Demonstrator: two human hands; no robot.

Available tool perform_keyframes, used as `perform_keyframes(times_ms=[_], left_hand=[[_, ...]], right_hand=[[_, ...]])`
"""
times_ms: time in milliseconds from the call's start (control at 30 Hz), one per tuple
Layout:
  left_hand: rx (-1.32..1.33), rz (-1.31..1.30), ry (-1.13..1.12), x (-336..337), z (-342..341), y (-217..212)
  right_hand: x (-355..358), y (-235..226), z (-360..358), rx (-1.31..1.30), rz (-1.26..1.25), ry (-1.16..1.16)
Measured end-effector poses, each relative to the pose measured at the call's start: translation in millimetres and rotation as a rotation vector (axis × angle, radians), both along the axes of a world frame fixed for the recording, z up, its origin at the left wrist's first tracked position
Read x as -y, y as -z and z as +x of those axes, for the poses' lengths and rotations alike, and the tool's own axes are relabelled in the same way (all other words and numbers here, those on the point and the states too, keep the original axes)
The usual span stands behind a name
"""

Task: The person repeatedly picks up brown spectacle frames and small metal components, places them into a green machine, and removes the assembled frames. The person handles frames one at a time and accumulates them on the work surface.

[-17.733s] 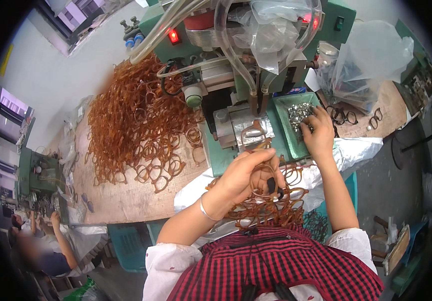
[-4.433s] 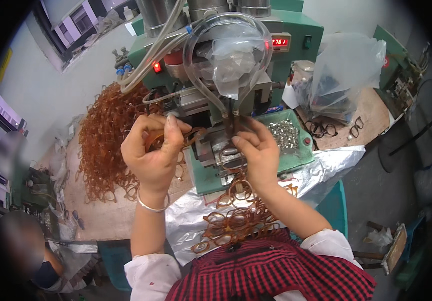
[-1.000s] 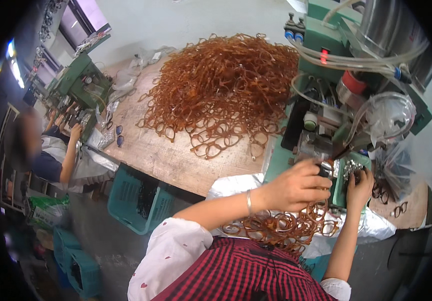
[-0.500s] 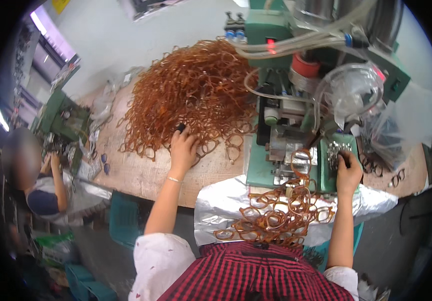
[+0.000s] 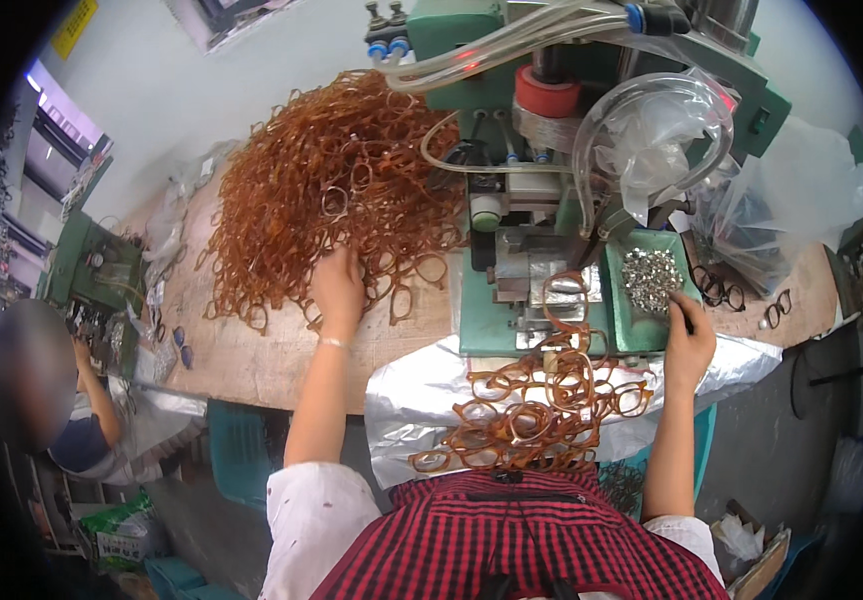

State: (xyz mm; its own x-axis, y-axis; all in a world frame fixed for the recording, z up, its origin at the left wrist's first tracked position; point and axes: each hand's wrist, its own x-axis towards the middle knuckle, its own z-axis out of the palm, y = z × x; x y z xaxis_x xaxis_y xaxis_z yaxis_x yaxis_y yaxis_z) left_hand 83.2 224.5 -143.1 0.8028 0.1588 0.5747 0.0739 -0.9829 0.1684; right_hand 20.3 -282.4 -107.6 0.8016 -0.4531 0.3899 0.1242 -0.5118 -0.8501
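My left hand (image 5: 337, 292) reaches into the near edge of a big heap of amber-brown eyeglass frames (image 5: 291, 190). Its fingertips are lost among the frames, so its grip cannot be made out. At the right, my right hand (image 5: 689, 345) is at the near right edge of a green tray (image 5: 636, 332) of small shiny metal parts (image 5: 650, 280). Thumb and fingers are pinched together there; whatever is between them is too small to name. Between my arms, more amber eyeglass frames (image 5: 531, 420) lie piled on silver sheeting (image 5: 401, 400) over my lap.
A green press machine (image 5: 481, 335) with clear air hoses (image 5: 511, 50) stands beyond the lap pile. Plastic bags (image 5: 781, 210) and dark eyeglass frames (image 5: 719, 290) lie right of the tray. At far left, a co-worker (image 5: 86, 420) sits by another green machine (image 5: 96, 270).
The whole view has shifted, so the bench appears farther left. My right hand has drawn back from over the metal parts to the tray's edge. My left fingertips have sunk into the heap.
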Motion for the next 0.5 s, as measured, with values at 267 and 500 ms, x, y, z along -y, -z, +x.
perform_keyframes(times_ms=[267, 500], left_hand=[[-0.034, -0.099, -0.272, 28, -20, -42], [0.139, -1.207, 0.155, 77, -44, -32]], right_hand=[[-66, -98, 4, 0.096, -0.020, -0.437], [-122, -87, 23, 0.075, 0.413, -0.439]])
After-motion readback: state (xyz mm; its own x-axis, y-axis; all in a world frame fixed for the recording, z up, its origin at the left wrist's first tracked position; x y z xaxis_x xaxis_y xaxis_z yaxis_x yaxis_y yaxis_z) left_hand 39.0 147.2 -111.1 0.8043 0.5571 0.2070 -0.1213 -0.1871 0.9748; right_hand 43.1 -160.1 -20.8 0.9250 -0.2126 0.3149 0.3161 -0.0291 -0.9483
